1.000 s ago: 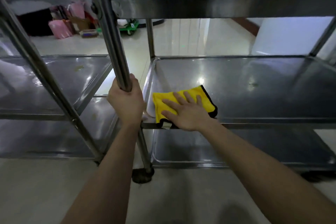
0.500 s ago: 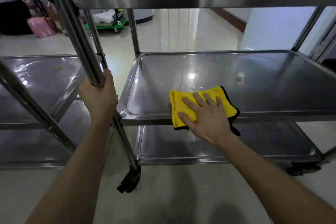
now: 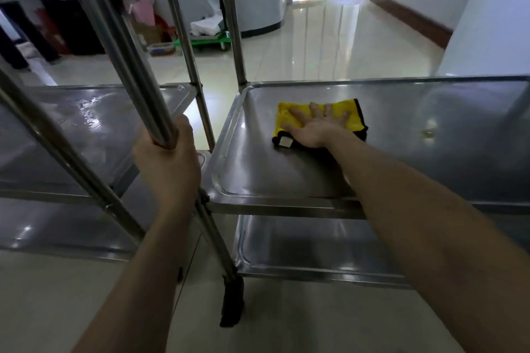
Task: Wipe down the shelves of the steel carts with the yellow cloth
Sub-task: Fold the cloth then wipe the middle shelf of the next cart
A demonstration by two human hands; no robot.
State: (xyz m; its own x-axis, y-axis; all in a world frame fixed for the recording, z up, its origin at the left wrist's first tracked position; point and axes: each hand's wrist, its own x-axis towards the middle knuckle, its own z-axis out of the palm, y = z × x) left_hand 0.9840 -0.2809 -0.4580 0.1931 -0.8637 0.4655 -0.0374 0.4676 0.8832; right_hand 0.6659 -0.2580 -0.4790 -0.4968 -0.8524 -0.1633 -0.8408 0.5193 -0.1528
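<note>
The left hand [image 3: 169,160] curls its fingers round the cart's upright post [image 3: 134,66], steadying it. The right hand [image 3: 314,129], fingers straight and spread, presses the yellow cloth [image 3: 288,112] flat on the middle shelf [image 3: 272,175], mid-wipe. Next, I judge, it must sweep right across the rest of the steel.

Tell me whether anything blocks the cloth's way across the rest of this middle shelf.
Nothing visible does. The right hand lies flat on the yellow cloth near the left end of the middle shelf; rightward the steel is bare except a small yellowish spot, likely dirt. The left hand grips the upright post, outside it.
</note>
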